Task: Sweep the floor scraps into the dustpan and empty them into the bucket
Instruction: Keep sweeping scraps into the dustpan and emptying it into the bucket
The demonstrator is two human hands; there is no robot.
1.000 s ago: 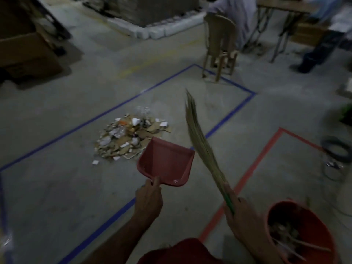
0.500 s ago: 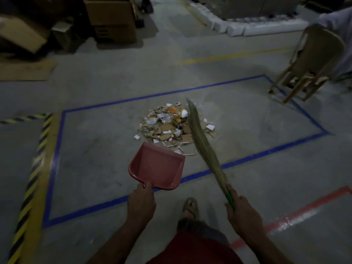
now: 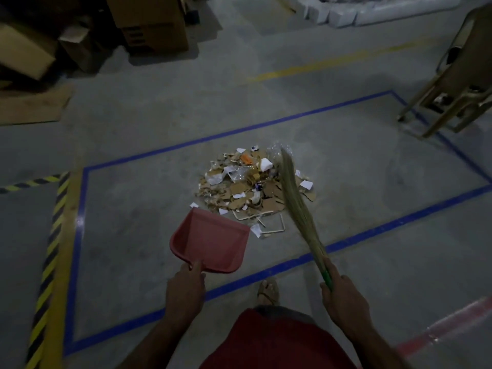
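broom point(image 3: 295, 201) now over scraps point(image 3: 253, 185) — dustpan point(image 3: 213, 241) empty, beside pile

matt plastic dustpan point(image 3: 210, 239), straw broom point(image 3: 295, 198), cardboard scraps point(image 3: 250, 182)

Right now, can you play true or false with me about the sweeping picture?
1. The left hand holds a red dustpan. True.
2. The dustpan is full of scraps. False: it looks empty.
3. The right hand holds a broom. True.
4. The scrap pile lies outside the blue tape rectangle. False: it lies inside it.
5. The broom's bristles reach over the right side of the pile. True.
6. A bucket stands beside the pile. False: no bucket is in view.
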